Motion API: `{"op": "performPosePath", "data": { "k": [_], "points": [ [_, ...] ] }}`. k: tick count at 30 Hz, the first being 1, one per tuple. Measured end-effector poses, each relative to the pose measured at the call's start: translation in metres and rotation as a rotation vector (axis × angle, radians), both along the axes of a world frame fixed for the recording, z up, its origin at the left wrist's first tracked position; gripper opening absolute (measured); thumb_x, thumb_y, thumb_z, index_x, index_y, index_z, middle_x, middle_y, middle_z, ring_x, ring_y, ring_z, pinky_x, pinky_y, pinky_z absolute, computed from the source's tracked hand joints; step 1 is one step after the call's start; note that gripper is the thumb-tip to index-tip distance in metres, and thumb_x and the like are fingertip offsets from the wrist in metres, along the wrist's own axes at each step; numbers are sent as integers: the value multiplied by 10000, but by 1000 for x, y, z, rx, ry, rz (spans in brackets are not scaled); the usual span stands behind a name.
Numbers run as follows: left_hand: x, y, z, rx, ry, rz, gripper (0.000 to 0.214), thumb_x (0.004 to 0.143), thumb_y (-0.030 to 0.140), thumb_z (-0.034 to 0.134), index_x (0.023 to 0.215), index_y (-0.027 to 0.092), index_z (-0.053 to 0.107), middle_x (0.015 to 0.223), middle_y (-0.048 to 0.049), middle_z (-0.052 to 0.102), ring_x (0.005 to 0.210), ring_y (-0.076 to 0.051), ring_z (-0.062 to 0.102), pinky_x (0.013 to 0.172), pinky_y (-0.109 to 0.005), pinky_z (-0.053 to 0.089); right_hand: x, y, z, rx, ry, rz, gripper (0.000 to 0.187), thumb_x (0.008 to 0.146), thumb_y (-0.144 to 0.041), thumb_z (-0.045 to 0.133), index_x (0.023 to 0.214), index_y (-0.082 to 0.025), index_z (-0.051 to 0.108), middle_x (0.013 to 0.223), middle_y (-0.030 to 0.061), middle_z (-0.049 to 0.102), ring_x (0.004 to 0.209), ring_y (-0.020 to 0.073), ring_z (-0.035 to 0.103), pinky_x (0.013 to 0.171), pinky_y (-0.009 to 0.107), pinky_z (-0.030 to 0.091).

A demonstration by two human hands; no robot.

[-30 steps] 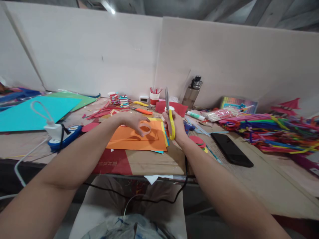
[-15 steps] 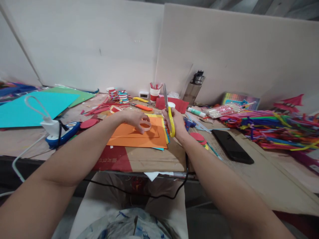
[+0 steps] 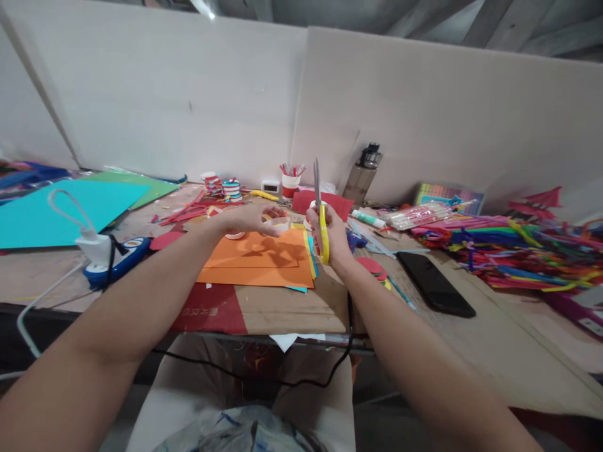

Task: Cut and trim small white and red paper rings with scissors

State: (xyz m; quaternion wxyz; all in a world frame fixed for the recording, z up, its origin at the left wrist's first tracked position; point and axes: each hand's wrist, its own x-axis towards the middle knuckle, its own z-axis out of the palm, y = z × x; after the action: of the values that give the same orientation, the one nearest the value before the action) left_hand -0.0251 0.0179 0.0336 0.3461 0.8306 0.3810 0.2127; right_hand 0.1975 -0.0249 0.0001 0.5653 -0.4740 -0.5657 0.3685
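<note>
My left hand [image 3: 258,220] is closed on a pale ring [image 3: 277,224], which looks like a strip cut from a paper cup. It hovers over a stack of orange paper [image 3: 254,274]. My right hand [image 3: 335,233] grips yellow-handled scissors [image 3: 324,233] with the blades pointing upward. A small whitish piece shows by the right fingers, but I cannot tell whether they hold it. Under my left wrist another white ring [image 3: 235,236] lies partly hidden. Behind the right hand rests a folded red sheet [image 3: 301,203].
A black phone [image 3: 436,284] lies to the right, near red paper discs [image 3: 370,266] and a glue stick [image 3: 368,218]. Pipe cleaners [image 3: 509,242] heap at far right. A dark bottle [image 3: 362,179] leans by the wall. At left are a blue power strip [image 3: 117,260] and turquoise paper [image 3: 66,213].
My left hand has shifted slightly away from me with the ring, which now appears turned. The scissors stay upright in my right hand. The camera view has tilted up a little.
</note>
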Motion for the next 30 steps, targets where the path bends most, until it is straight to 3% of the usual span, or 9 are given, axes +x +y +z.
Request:
{"op": "performPosePath", "data": {
  "k": [5,8,11,13,16,21,24,28,30],
  "points": [
    [7,-1,-11,-411,-514,-36,549,750,435,757,1213,177,613,1268,-181,631,940,-221,720,697,-279,541,-1,4,-7,24,7,42,389,736,-527,712,970,-255,563,537,-99,451,398,70,393,378,185,338],
    [11,-1,-17,-488,-626,-32,482,774,473,728,1122,149,651,1181,-174,675,905,-214,725,622,-234,509,-2,5,-10,2,66,84,400,720,-508,722,994,-261,566,532,-105,461,384,68,390,362,179,321],
    [12,3,-24,-469,-661,-23,436,762,504,726,982,133,665,1092,-152,695,918,-211,713,652,-244,507,-4,6,-10,-10,171,100,445,674,-486,755,992,-265,536,537,-120,460,398,66,421,373,166,341],
    [12,6,-29,-386,-629,-11,418,724,507,757,876,131,654,1006,-126,700,913,-198,695,707,-267,512,-5,5,-10,-19,243,125,494,643,-478,783,1000,-264,517,566,-124,470,426,67,458,392,165,373],
    [14,6,-31,-139,-517,103,396,688,507,780,787,149,643,868,-70,685,883,-185,658,762,-294,508,-6,2,-8,-33,304,166,493,672,-520,773,989,-252,508,613,-107,507,457,73,497,421,187,430],
    [26,-9,-25,294,-352,189,278,724,433,759,781,176,670,1209,-100,633,1171,-249,571,874,-345,510,-9,-4,-6,-55,333,171,492,685,-563,764,946,-242,498,647,-76,561,492,91,545,447,212,472],
    [34,-19,-23,481,-294,180,175,731,323,773,775,181,678,1229,-108,603,1250,-247,518,983,-376,472,-10,-3,-7,-63,327,154,488,668,-509,782,964,-239,503,585,-86,549,461,95,527,442,213,461],
    [41,-29,-25,565,-264,121,169,724,279,790,816,190,681,1232,-108,590,1231,-249,524,1019,-402,455,-7,0,-10,-77,311,120,476,608,-351,771,983,-245,497,537,-108,525,442,103,523,432,211,445],
    [41,-32,-25,536,-294,77,316,694,345,817,941,202,679,1262,-116,583,1211,-258,534,975,-394,480,-6,1,-11,-98,285,72,458,576,-301,739,958,-244,494,522,-117,506,421,101,510,418,213,439]
  ]
}}
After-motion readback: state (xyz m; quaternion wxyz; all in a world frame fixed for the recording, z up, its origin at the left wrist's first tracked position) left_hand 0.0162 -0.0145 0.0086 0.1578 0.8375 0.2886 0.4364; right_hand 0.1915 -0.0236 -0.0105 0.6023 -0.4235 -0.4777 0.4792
